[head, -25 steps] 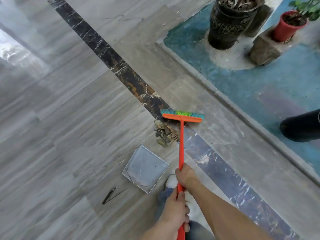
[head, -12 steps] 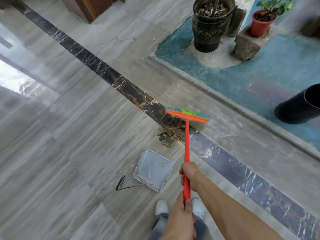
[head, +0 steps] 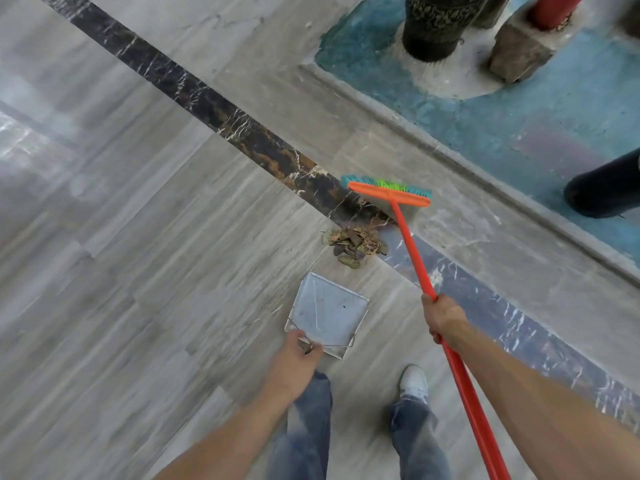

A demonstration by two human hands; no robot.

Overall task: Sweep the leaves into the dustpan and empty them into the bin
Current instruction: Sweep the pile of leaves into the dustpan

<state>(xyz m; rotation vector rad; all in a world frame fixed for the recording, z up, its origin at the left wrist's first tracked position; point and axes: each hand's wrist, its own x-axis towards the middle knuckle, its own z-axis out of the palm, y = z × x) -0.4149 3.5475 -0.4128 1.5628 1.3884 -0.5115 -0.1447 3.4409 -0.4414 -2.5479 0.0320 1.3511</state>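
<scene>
Near the middle of the frame, slightly right, a small pile of dry brown leaves [head: 355,244] lies on the grey streaked floor [head: 138,271], at the edge of a dark marble strip [head: 242,133] that runs diagonally from upper left to lower right. Just below the pile sits a square metal dustpan [head: 329,311], flat on the floor with its pan bare. The left hand [head: 294,367] is closed on the dustpan's wire handle at its lower left corner. The right hand [head: 445,318] is wrapped around the orange stick of a broom [head: 389,194], whose orange head with teal and green bristles sits above the leaves. At the right edge stands a black bin [head: 606,188], partly cut off.
</scene>
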